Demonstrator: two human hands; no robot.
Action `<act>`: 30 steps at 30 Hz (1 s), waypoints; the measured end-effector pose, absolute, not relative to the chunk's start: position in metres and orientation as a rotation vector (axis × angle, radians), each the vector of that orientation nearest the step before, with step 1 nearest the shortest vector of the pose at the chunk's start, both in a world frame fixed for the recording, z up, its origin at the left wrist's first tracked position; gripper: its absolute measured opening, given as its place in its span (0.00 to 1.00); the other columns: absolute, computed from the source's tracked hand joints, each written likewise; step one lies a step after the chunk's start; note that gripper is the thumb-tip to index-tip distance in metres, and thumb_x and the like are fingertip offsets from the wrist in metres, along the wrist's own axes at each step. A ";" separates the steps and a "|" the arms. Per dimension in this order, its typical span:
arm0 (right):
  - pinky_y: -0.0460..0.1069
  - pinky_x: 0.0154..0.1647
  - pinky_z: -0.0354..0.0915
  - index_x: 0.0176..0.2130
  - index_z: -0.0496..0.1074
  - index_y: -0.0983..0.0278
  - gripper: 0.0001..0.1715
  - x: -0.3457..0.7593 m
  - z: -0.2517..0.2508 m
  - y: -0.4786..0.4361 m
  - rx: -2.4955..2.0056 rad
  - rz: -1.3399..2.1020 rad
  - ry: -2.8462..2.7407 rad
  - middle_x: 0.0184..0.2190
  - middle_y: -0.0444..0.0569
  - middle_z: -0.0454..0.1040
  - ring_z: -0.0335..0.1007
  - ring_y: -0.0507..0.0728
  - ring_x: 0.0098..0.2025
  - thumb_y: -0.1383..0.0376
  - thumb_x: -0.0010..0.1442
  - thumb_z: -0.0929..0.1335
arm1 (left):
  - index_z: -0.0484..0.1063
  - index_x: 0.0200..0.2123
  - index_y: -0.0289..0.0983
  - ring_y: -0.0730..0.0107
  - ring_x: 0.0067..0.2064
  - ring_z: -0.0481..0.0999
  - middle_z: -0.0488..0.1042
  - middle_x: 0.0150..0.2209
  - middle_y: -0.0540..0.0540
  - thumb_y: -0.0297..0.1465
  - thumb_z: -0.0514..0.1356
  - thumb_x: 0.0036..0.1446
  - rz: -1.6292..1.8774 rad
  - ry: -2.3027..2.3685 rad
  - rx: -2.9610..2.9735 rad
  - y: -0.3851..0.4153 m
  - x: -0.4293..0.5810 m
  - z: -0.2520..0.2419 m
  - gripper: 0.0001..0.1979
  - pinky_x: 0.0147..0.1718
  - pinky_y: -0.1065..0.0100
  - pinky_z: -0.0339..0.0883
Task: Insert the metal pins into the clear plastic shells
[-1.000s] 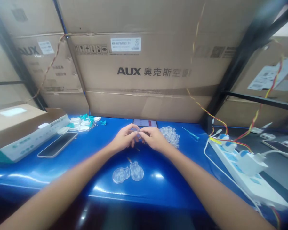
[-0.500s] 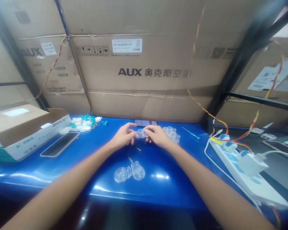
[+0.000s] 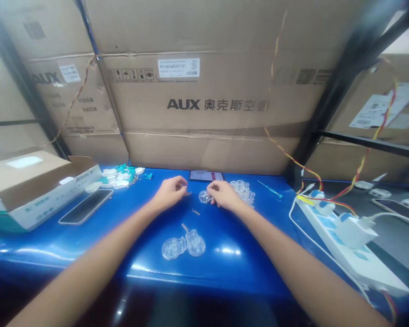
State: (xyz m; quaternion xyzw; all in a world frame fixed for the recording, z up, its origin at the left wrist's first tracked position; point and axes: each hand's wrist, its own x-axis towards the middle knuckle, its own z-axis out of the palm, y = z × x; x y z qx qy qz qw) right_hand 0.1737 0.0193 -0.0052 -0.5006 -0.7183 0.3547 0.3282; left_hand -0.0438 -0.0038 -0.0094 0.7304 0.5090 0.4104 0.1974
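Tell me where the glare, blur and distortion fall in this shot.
Head view: bright glare spots sit on the blue table, just beside the clear plastic pieces. Head view: the black shelf post at upper right looks smeared by blur. Head view: the wide lens bends the picture's edges, and the bottom edge falls dark.
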 end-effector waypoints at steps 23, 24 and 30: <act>0.43 0.22 0.68 0.34 0.68 0.66 0.03 0.162 0.010 0.006 -1.041 1.085 -1.788 0.24 0.44 0.73 0.72 0.51 0.23 0.71 0.55 0.68 | 0.72 0.41 0.33 0.74 0.22 0.71 0.77 0.28 0.45 0.42 0.59 0.56 1.027 1.170 1.898 -0.012 -0.025 -0.013 0.18 0.22 0.73 0.65; 0.43 0.22 0.68 0.34 0.69 0.66 0.04 0.162 0.008 0.006 -1.020 1.094 -1.801 0.25 0.44 0.74 0.73 0.51 0.24 0.70 0.54 0.68 | 0.72 0.41 0.33 0.74 0.21 0.71 0.77 0.28 0.45 0.41 0.59 0.55 1.037 1.167 1.904 -0.012 -0.025 -0.014 0.17 0.22 0.73 0.65; 0.43 0.22 0.65 0.35 0.70 0.66 0.08 0.162 -0.001 0.006 -1.006 1.051 -1.956 0.23 0.44 0.74 0.69 0.50 0.21 0.68 0.53 0.70 | 0.73 0.39 0.34 0.74 0.22 0.71 0.76 0.28 0.46 0.39 0.58 0.56 1.086 1.147 1.945 -0.014 -0.025 -0.015 0.14 0.22 0.73 0.64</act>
